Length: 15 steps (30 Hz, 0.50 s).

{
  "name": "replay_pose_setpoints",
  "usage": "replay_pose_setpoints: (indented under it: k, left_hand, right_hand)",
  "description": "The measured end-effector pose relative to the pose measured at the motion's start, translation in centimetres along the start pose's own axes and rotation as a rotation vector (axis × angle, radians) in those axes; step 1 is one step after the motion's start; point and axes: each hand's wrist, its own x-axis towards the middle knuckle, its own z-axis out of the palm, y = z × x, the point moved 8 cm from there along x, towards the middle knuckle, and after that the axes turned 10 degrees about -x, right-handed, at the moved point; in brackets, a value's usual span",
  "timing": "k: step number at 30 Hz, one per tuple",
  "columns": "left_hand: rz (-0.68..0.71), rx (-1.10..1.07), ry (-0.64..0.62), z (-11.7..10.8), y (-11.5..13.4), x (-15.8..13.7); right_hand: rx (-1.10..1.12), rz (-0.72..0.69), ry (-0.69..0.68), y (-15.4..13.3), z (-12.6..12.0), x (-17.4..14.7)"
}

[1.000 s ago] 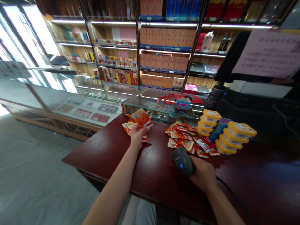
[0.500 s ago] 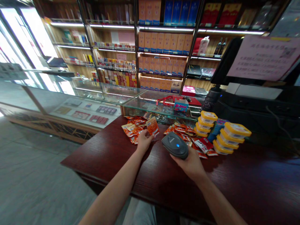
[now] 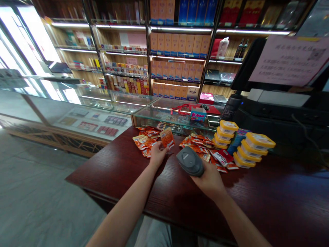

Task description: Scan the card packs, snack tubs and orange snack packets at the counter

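Pinched in my left hand is an orange snack packet, raised upright above the counter. Just behind and left of it lies a heap of similar orange packets. My right hand is wrapped round a dark grey barcode scanner, its head tilted toward the left hand. Beyond the scanner spreads a second heap of orange packets, with a red and white packet at its right end. The scanner hides part of this heap.
Two stacks of yellow-lidded tubs, one nearer and one farther, stand right of the packets. A monitor with a pink notice rises behind them. A glass display case borders the dark wooden counter.
The blue light on top of the scanner has gone out. The scanner has shifted slightly left and tilted a little. My left hand keeps the packet in nearly the same place.
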Motion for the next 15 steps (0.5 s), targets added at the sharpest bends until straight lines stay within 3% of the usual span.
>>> replay_pose_setpoints:
  k: [4,11,15]
  left_hand:
    - [-0.065,-0.097,0.013,0.2,-0.1,-0.2]
    - [-0.212,-0.174,0.001,1.2,-0.6,-0.8]
    - [-0.315,-0.244,0.066,2.4,-1.0,-0.6]
  right_hand:
    - [-0.353,-0.061,0.028,1.2,-0.1,-1.7]
    - [-0.371,-0.227,0.205,2.8,-0.1,-4.0]
    - [-0.346,-0.263,0.267,2.9,-0.5,-4.2]
